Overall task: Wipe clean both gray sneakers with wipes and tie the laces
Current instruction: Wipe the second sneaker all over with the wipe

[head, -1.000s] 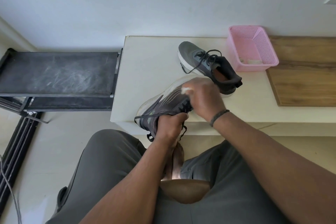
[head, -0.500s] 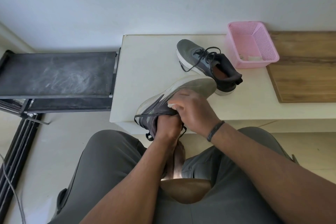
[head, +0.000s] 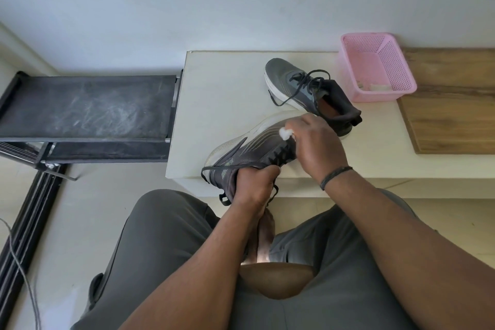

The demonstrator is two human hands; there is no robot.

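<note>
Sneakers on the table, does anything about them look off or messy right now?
Nothing damaged or spilled. Both are unlaced: the far sneaker trails loose laces, and the held sneaker lies tipped on its side, gripped by the left hand while the right hand presses a wipe on it.

Dark gray mesh sneaker with pale stripes and off-white sole (head: 249, 150) up front, white crumpled wipe (head: 285, 133) on it. Second gray sneaker with black laces and rust-brown lining (head: 308, 88) behind. Pink perforated plastic basket (head: 375, 67), cream counter (head: 222, 104), brown wood-grain board (head: 450, 104).
</note>
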